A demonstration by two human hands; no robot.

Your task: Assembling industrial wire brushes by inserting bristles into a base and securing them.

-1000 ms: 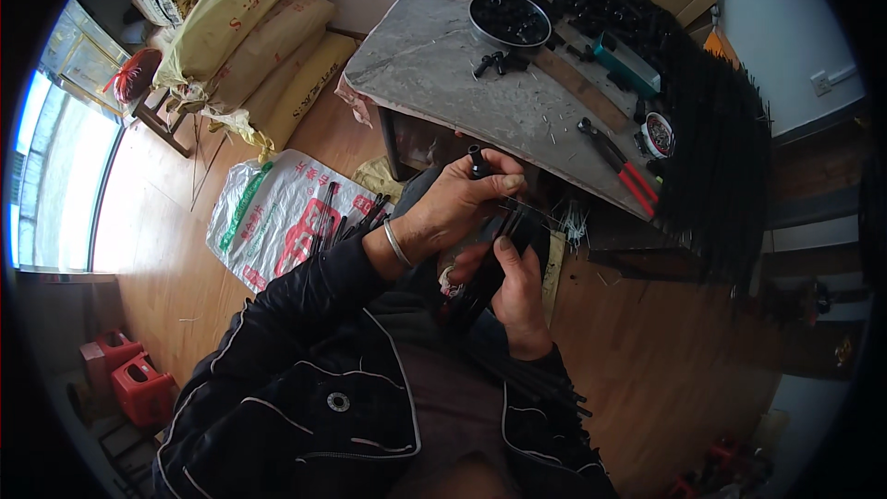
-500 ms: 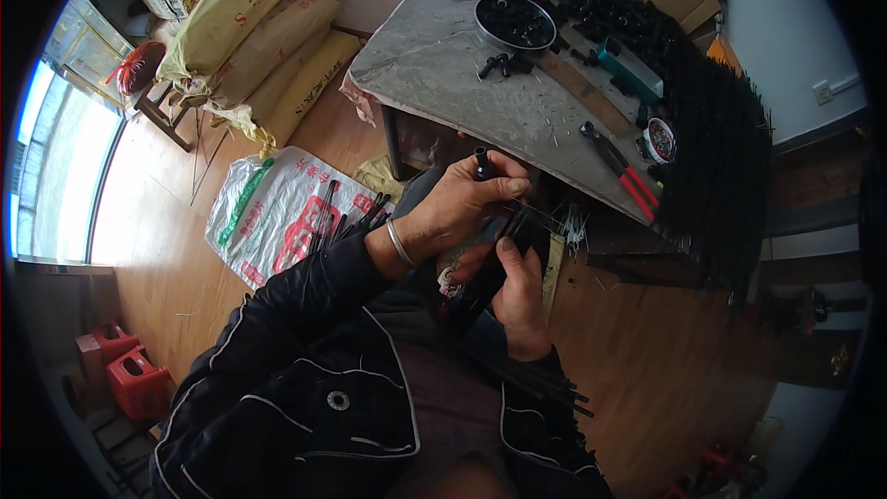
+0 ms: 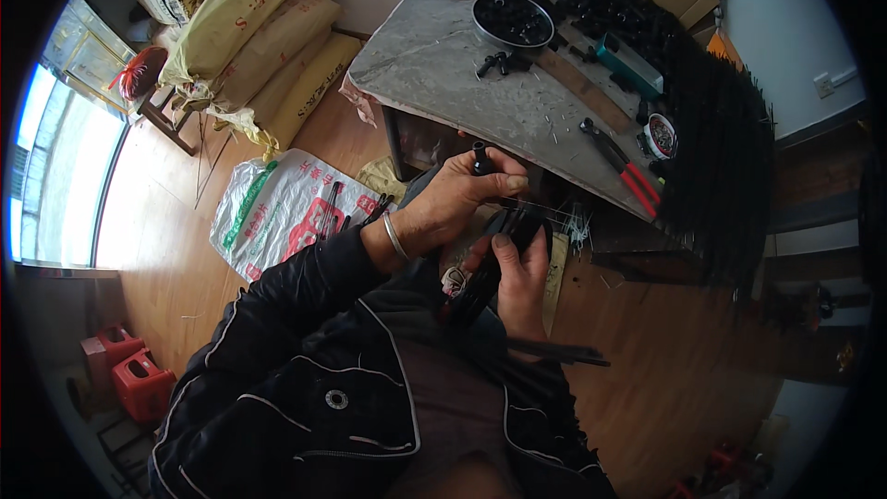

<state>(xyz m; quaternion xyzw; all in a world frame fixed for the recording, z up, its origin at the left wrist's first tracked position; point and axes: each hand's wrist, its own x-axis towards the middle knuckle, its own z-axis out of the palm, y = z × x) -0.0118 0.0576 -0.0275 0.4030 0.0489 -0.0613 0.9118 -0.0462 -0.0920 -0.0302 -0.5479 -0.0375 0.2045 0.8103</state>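
Observation:
Over my lap, my left hand (image 3: 467,183), with a silver bracelet at its wrist, is closed around a short black tube-shaped piece (image 3: 479,159), its hollow end up. From its thumb and finger pinch, thin wire-like pieces (image 3: 539,210) point right. Just below and right, my right hand (image 3: 520,273) is wrapped round a bundle of dark rods (image 3: 480,288), thumb on top. Several black rods (image 3: 564,352) stick out past the right wrist. The two hands nearly meet, and the rod tips between them are too dark to make out.
Ahead stands a grey table (image 3: 416,65) bearing a bowl of black parts (image 3: 513,20), red-handled pliers (image 3: 621,166), a teal box (image 3: 631,65) and a small bowl (image 3: 660,136). Long black rods (image 3: 721,157) hang over its right side. A plastic bag (image 3: 268,222) lies on the floor, left.
The rod bundle in my right hand has turned, and the rods behind the wrist now point more to the right. My left hand stays nearly in place, still holding the black tube-shaped piece.

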